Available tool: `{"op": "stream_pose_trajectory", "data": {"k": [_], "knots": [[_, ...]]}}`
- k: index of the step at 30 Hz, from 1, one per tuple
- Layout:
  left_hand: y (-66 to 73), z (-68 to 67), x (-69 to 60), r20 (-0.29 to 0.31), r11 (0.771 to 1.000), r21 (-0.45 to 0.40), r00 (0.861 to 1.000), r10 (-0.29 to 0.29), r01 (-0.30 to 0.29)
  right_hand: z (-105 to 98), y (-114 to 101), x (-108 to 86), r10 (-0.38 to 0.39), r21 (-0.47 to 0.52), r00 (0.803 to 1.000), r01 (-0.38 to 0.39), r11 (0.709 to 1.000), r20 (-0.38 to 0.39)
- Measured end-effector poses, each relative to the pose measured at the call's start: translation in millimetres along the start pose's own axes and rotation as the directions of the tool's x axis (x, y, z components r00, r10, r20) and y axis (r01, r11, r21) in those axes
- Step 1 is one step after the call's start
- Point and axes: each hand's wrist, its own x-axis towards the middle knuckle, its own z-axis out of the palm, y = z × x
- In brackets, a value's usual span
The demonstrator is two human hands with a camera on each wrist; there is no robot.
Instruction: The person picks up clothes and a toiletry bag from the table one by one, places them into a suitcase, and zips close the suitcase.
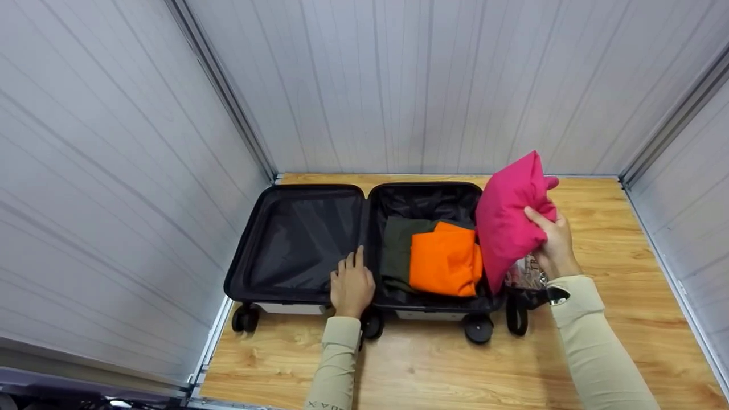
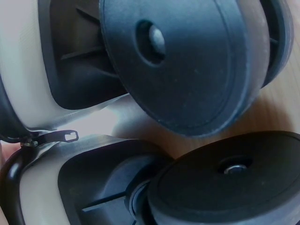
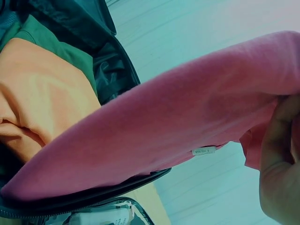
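An open black-lined suitcase (image 1: 242, 250) lies on the floor. My left hand (image 1: 352, 285) rests with extended fingers on its inner edge, near the middle where the two halves meet. My right hand (image 1: 555, 242) grips a folded pink garment (image 1: 510, 216) by its right side, thumb on top, and holds it tilted over the right rim. Its lower end reaches that rim, and a small white label (image 3: 204, 151) shows in the right wrist view. Inside the right half, a folded orange garment (image 1: 444, 262) lies on a dark green one (image 1: 396, 250). The left half holds nothing visible.
A clear patterned pouch (image 1: 527, 273) with a black strap (image 1: 516, 316) lies right of the suitcase, partly behind my right hand. Black wheels (image 1: 478, 329) stick out along the near side. Pale panel walls (image 1: 398, 85) enclose the wooden floor (image 1: 626, 296). A zipper pull (image 2: 61, 136) hangs between the halves.
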Motion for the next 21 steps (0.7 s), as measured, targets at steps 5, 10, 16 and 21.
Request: {"op": "stream_pose_trajectory", "data": {"k": [5,10,16,21], "knots": [[0.6,-0.2,0.0,0.024,1.000,0.001,1.000,-0.005,0.005,-2.1,1.6,-1.0,-0.010,-0.013,1.000,0.010,1.000,-0.006],[0.1,0.1,-0.1,0.027,1.000,0.014,1.000,-0.007,0.007,-2.0,3.2,-2.8,0.006,0.001,1.000,-0.006,1.000,0.001],[-0.9,0.2,0.2,0.024,1.000,0.013,1.000,-0.008,0.007,0.9,6.5,-4.4,0.025,0.007,1.000,-0.025,1.000,0.019],[-1.5,0.8,0.6,0.022,1.000,0.017,1.000,-0.010,0.010,4.1,10.7,-4.1,0.032,0.003,0.999,-0.032,0.999,0.011]]}}
